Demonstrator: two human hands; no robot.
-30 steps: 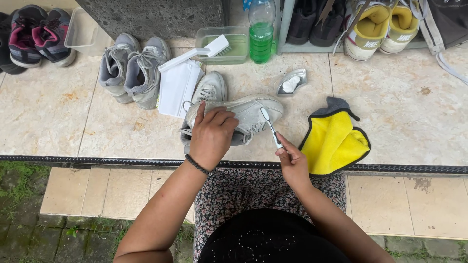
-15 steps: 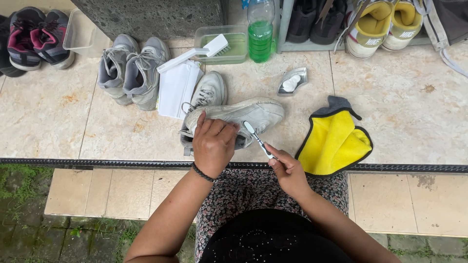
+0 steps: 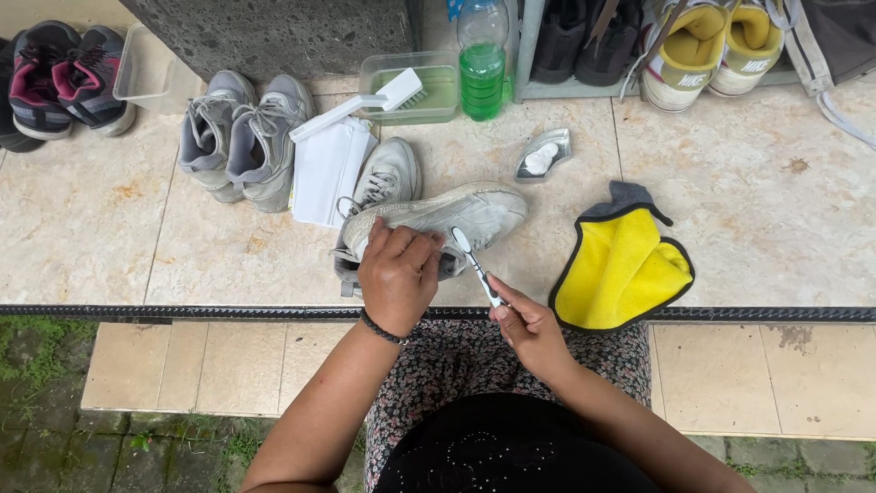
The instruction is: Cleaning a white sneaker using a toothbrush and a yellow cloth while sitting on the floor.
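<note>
The right hand (image 3: 529,330) pinches one toothbrush (image 3: 474,265) low on its handle, head angled up to the side of the white sneaker (image 3: 456,215), likely so the bristles reach the sole edge. The left hand (image 3: 397,274) is clamped over that shoe, which lies on its side, steadying it (its mate (image 3: 388,173) stands just beyond). Right of the right hand lies one yellow cloth (image 3: 625,269). Farther off: two grey sneakers (image 3: 237,137), one scrub brush (image 3: 365,102), one green bottle (image 3: 482,59).
</note>
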